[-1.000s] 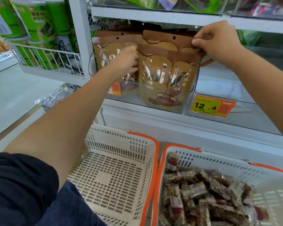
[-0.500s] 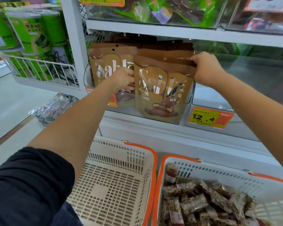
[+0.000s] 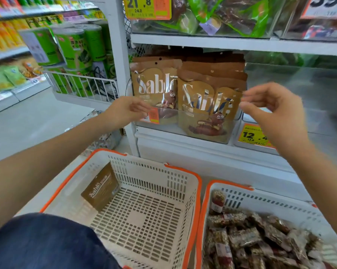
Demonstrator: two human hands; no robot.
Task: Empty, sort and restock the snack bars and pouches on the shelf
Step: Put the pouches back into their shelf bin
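Two rows of brown-and-gold Sablé pouches (image 3: 206,101) stand upright in a clear bin (image 3: 206,136) on the middle shelf. My left hand (image 3: 127,111) hovers in front of the left row, by the bin's orange tag, fingers loosely curled and holding nothing. My right hand (image 3: 270,107) hangs just right of the front right pouch, fingers loosely bent, empty. One Sablé pouch (image 3: 100,188) leans against the left wall of the left white basket (image 3: 183,171). The right white basket (image 3: 231,188) is filled with snack bars (image 3: 247,237).
Both orange-rimmed baskets sit below the shelf, side by side. To the right of the pouches a clear bin (image 3: 292,90) carries a yellow 12.4 price tag (image 3: 251,135). Green pouches (image 3: 202,14) fill the shelf above. Green canisters (image 3: 74,47) stand in a wire rack at left.
Both hands have let go of the pouch tops and drawn back from the bin. My view has pulled back and down, and a pouch now shows in the left basket.
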